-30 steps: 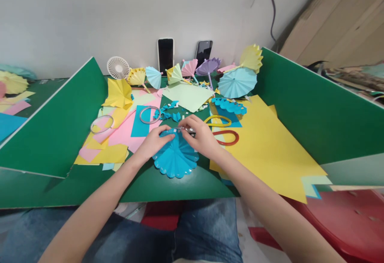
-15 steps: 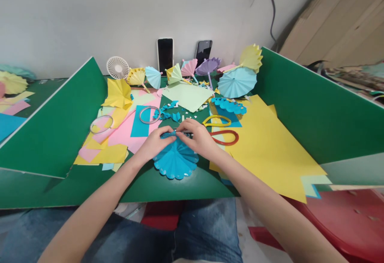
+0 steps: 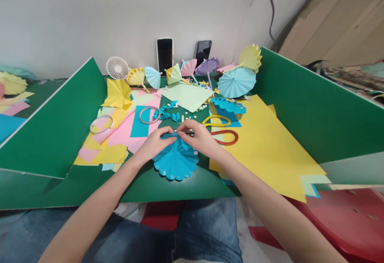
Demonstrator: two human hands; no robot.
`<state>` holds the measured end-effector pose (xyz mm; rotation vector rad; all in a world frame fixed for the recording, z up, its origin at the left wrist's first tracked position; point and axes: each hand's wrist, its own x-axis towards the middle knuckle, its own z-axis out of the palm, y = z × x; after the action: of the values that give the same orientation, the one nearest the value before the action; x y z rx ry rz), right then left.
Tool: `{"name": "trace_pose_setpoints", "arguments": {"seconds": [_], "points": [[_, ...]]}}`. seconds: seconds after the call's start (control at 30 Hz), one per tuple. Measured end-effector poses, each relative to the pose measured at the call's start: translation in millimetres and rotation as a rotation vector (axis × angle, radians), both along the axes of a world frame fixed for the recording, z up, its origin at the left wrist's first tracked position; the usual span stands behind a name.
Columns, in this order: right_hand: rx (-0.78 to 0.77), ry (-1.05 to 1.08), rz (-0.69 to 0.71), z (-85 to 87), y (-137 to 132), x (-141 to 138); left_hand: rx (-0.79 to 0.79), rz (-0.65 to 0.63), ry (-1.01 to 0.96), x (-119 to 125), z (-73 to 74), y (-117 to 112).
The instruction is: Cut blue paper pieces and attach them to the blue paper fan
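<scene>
A pleated blue paper disc [image 3: 175,161] with a scalloped edge lies near the table's front, below my hands. My left hand [image 3: 161,141] pinches its upper left part between thumb and fingers. My right hand [image 3: 196,135] is closed at the disc's upper edge, fingertips almost meeting those of the left. The far rim of the disc is partly hidden by my fingers. Scissors with one yellow and one red handle [image 3: 225,137] lie just right of my right hand, their blades mostly covered by it.
Several folded paper umbrellas [image 3: 207,67] stand along the back, near two phones [image 3: 165,55] and a small white fan [image 3: 117,68]. Green dividers [image 3: 60,123] rise on both sides. Yellow sheets [image 3: 264,147] lie right; tape rolls [image 3: 149,115] and blue scraps [image 3: 169,113] lie left.
The fingers of my right hand have shifted slightly at the disc's upper edge, and a little more of the paper there shows. My left hand keeps its hold.
</scene>
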<state>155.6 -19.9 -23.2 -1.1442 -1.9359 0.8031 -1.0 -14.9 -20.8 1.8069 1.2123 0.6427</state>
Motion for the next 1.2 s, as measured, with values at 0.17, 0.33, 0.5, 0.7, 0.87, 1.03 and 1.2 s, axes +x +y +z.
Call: {"name": "trace_pose_setpoints", "arguments": {"seconds": [0.17,0.33,0.5,0.7,0.87,1.03,1.2], "points": [[0.135,-0.107,-0.063,-3.2,2.2,-0.7,-0.006,0.026,0.018,0.2,0.3,0.8],[0.113,-0.12,-0.189,-6.2,6.4,1.4,-0.029,0.068,0.035,-0.5,-0.1,1.9],[0.076,-0.2,-0.227,-7.4,8.7,3.5,-0.009,0.059,0.031,-1.6,2.1,0.7],[0.068,-0.384,-0.272,-6.1,11.0,4.9,-0.004,0.04,0.063,-2.0,1.4,0.3],[0.077,-0.507,-0.281,-5.5,10.3,4.5,-0.011,0.039,0.065,-2.3,-1.2,1.8],[0.076,-0.51,-0.267,-3.8,8.3,5.0,0.01,0.057,0.062,-2.6,-2.8,2.2],[0.072,-0.399,-0.237,-3.7,8.2,6.1,-0.001,0.06,0.037,-2.3,-3.1,2.6]]}}
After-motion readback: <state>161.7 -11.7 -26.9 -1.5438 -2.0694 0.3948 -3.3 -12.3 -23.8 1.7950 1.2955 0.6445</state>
